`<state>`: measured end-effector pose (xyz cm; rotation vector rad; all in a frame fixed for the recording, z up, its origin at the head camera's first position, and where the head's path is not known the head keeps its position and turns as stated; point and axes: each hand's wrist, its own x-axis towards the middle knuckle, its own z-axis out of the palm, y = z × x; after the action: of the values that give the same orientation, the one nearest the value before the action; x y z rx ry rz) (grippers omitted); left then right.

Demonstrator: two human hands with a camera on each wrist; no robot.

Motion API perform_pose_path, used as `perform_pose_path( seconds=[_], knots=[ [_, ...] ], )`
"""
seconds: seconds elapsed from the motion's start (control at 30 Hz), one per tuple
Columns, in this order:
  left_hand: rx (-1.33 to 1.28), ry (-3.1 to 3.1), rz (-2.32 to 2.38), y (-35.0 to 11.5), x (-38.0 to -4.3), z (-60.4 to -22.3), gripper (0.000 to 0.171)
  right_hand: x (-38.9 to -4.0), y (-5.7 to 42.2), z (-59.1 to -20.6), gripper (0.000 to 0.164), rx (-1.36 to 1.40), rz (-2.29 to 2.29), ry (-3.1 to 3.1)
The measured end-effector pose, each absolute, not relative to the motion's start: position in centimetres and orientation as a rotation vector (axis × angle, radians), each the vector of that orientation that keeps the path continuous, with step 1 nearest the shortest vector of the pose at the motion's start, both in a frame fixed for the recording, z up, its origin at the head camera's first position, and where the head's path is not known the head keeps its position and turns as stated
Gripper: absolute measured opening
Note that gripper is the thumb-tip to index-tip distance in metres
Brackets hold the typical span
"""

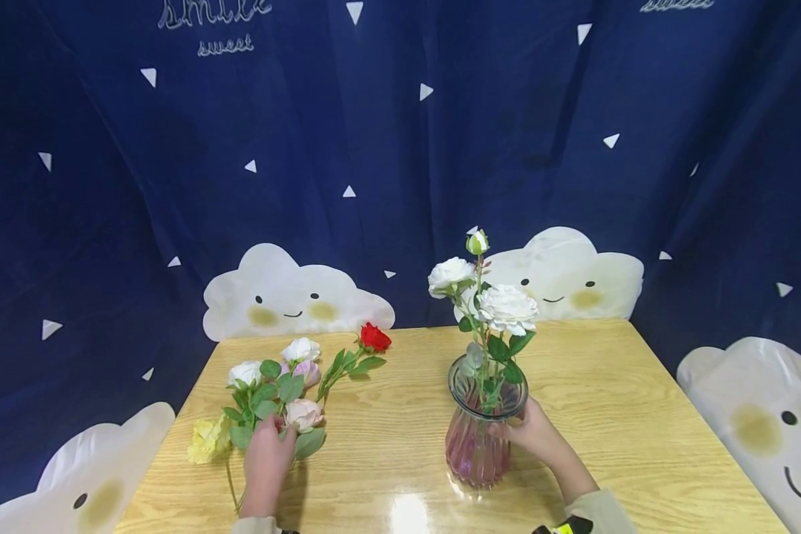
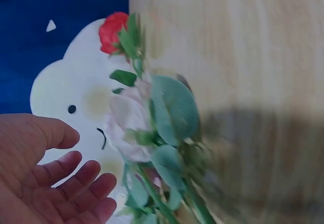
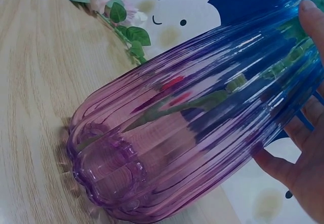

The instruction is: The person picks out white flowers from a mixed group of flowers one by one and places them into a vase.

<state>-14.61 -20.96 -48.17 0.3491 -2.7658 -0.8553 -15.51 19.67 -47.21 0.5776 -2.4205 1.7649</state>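
My right hand [image 1: 532, 434] grips the ribbed glass vase [image 1: 477, 452], pink-purple below and bluish at the neck, with its fingers spread round the upper part. In the right wrist view that hand [image 3: 304, 171] lies along the glass. A stem with two white flowers [image 1: 507, 308] and a bud [image 1: 478, 243] stands upright in the vase. My left hand [image 1: 269, 457] is over the pile of flowers on the left, close to a pale pink rose [image 1: 303, 414]. The left wrist view shows its fingers [image 2: 83, 176] loosely bent beside the flowers, holding nothing.
Around the left hand on the wooden table [image 1: 387, 445] lie a yellow flower [image 1: 209, 440], white roses [image 1: 245, 374], a lilac flower [image 1: 304, 371] and a red rose [image 1: 375, 337]. A dark blue curtain [image 1: 387, 148] with cloud faces hangs behind the table.
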Motion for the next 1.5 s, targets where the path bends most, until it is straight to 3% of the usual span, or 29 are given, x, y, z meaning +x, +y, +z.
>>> perform_pose_path(
  seconds=[0.53, 0.97, 1.5],
  knots=[
    [0.596, -2.874, -0.818, -23.6, -12.8, -49.7, 0.021, -15.4, 19.8, -47.3, 0.073, 0.597, 1.804, -2.395],
    [0.549, -2.942, -0.702, -23.7, -12.7, -50.5, 0.008, -15.3, 19.8, -47.4, 0.072, 0.586, 1.820, -2.388],
    [0.500, -2.971, -0.550, -23.2, -12.5, -51.3, 0.013, -15.5, 19.8, -47.5, 0.070, 0.590, 1.844, -2.396]
  ],
)
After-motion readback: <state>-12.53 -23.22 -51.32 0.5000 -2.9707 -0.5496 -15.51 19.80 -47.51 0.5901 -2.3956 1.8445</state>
